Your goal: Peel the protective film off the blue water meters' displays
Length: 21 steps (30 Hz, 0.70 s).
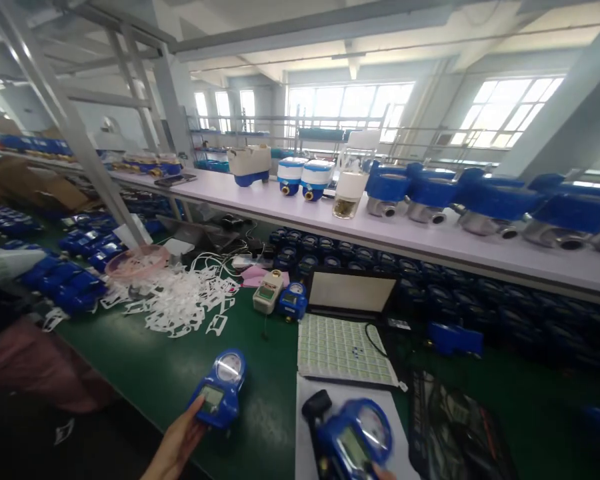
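At a green worktop (265, 373), our left hand (180, 430) is curled around the lower end of a glossy blue plastic meter with a round white dial and a grey display window (220, 390), thumb beside the window. We hold it face up near the table's front edge.

To the right, a second blue meter, blurred and tilted (355, 433), is over a white paper sheet (345, 388), beside a black-headed object (317, 403). Only a fingertip of our right hand (383, 473) shows at its lower edge, so we cannot tell how firmly that hand grips.

Beyond lie a sheet of pale green labels (325, 347) below a laptop screen (353, 292), and, leftward, a heap of loose white plastic frames (185, 300). Dark blue meters in rows (330, 250) fill the space under the shelf.

We judge the work to be midway: two meters are in hand, with many frames unused; which meters are finished, we cannot tell.
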Motion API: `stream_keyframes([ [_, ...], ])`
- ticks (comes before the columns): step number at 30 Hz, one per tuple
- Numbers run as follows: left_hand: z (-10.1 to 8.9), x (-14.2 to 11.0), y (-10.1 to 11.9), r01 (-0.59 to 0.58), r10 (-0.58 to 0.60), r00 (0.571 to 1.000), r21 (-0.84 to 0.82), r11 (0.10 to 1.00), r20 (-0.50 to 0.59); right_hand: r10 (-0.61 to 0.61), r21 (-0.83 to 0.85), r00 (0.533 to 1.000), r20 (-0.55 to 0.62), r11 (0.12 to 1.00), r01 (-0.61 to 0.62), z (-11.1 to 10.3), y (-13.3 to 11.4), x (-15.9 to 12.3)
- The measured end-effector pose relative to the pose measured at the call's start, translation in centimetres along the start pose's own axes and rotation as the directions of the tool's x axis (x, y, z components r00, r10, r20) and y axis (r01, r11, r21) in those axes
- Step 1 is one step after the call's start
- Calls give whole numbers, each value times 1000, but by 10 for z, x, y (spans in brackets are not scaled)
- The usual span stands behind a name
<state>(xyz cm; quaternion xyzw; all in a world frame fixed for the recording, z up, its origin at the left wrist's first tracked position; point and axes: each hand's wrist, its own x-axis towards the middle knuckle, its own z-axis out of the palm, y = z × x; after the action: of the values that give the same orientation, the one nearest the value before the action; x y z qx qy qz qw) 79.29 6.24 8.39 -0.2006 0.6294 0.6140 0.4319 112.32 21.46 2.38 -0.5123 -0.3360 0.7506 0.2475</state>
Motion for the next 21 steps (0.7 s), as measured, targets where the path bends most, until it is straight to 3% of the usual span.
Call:
stream_keyframes([
  [3,-9,34,37,7,-7,1000,35,999,-10,51,68,996,71,996,-56,85,4,17],
  [7,-19,74,78,-8,8,1000,18,1000,19,156,75,960,232,981,-178,200,-11,55],
  [10,-25,102,101,-32,33,999,-29,999,34,214,-24,942,259,976,-215,260,-23,81],
  [14,-25,134,126,-30,31,998,-37,999,47,219,-96,946,240,975,-202,305,-31,110],
  [21,-5,173,175,-12,10,999,56,998,45,238,-195,944,227,961,-195,342,-43,156],
])
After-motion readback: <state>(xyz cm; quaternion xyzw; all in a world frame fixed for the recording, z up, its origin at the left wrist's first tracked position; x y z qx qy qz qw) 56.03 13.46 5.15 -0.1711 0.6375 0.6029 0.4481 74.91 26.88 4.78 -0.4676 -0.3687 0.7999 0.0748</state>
